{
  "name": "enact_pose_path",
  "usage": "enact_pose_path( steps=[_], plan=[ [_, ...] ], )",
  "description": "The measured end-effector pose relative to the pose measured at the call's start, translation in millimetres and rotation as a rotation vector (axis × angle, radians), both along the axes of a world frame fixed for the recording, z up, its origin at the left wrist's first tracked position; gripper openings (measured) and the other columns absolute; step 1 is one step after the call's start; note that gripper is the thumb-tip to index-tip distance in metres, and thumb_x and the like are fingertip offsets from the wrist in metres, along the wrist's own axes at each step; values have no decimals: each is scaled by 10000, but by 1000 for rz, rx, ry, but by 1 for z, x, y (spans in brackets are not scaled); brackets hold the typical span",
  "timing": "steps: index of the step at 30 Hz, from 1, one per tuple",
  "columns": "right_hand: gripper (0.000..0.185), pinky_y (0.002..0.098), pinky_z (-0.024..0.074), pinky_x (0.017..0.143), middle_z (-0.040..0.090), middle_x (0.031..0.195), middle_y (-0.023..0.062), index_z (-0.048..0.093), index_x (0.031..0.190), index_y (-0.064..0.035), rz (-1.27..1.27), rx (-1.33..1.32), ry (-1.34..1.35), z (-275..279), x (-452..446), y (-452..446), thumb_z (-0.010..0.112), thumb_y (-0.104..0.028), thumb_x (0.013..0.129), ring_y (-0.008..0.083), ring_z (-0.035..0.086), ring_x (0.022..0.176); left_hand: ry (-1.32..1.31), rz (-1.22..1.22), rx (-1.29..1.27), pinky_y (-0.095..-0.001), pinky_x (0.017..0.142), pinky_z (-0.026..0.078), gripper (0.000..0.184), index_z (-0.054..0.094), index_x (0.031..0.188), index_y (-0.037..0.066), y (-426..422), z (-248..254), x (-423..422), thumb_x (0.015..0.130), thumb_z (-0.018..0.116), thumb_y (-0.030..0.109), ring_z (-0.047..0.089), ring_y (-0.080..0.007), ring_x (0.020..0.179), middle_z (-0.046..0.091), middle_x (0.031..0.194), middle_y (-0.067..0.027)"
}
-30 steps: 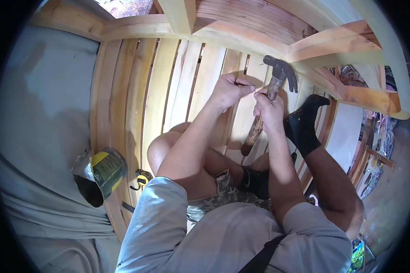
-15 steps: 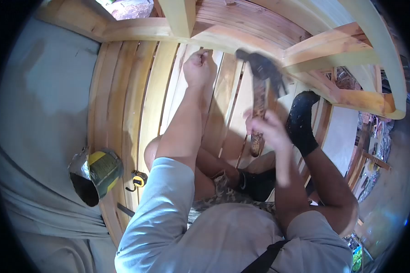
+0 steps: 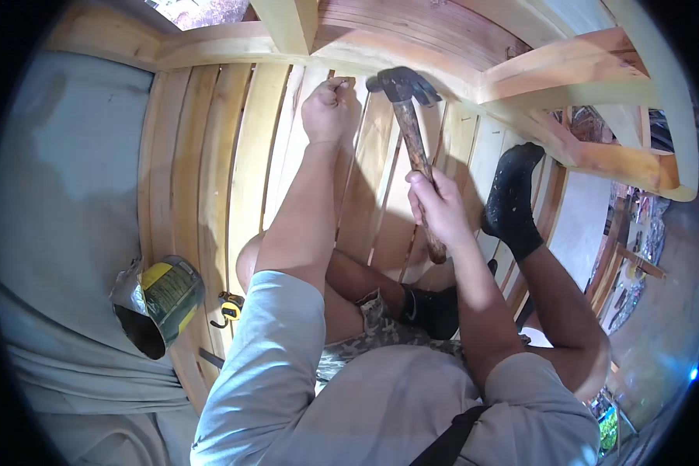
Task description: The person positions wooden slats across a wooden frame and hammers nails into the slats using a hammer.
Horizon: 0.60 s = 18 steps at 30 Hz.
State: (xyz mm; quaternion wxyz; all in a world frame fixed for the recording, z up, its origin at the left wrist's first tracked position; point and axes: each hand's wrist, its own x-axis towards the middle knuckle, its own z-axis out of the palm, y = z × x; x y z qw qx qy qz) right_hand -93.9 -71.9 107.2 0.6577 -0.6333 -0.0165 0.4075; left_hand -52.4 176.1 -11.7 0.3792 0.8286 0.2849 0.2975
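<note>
My right hand (image 3: 443, 208) is wrapped round the wooden handle of a claw hammer (image 3: 413, 133). The dark hammer head is just to the right of my left hand (image 3: 326, 113), apart from it. That left hand is closed in a pinch over the wooden slats (image 3: 279, 140), close to where they meet the far frame beam (image 3: 233, 45). Whatever its fingertips hold is too small to make out.
A cut-open can (image 3: 163, 299) lies on its side at the left, near a yellow and black tape measure (image 3: 229, 308). Grey cloth (image 3: 70, 155) borders the slats. My black-socked foot (image 3: 514, 182) rests at the right, below wooden framing (image 3: 567, 70).
The hammer has moved left, its head now closer to my left hand and no longer blurred. My left hand keeps its pinch at the same spot on the slats.
</note>
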Motion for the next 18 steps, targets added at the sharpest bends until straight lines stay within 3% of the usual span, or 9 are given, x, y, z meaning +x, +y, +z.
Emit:
enact_pose_path(
  steps=[2,10,13,15,18],
  plan=[
    [281,265,402,469,510,655,-27,549,887,-55,14,-277,-137,-7,-1,3,626,-287,1026,71,489,528,31,-2,4,-397,732,575,111,780,954,115,1,1,1,902,696,166,724,-321,817,754,949,-115],
    [348,264,373,450,505,647,-27,532,869,-61,3,-328,-193,3,12,22,584,-358,1044,60,466,510,117,10,34,-403,734,577,120,788,969,169,-3,13,0,915,686,202,725,-303,815,758,945,-101],
    [407,310,407,491,528,653,4,549,882,-41,67,-351,-249,2,14,27,549,-411,1051,103,486,516,118,-26,23,-406,736,581,150,788,973,169,-6,22,-2,917,685,263,729,-295,812,760,940,-97],
    [456,366,446,565,567,656,51,569,888,-22,115,-350,-452,-10,15,29,531,-447,1049,163,536,561,206,-11,20,-414,730,583,190,786,971,164,-9,23,-3,907,690,315,732,-289,808,761,918,-103],
    [499,400,460,626,592,662,89,583,884,-9,152,-434,-465,-27,19,35,511,-474,1048,204,574,616,234,-3,42,-414,718,583,210,785,967,159,-7,20,-2,899,690,333,731,-293,803,758,890,-109]
  ],
)
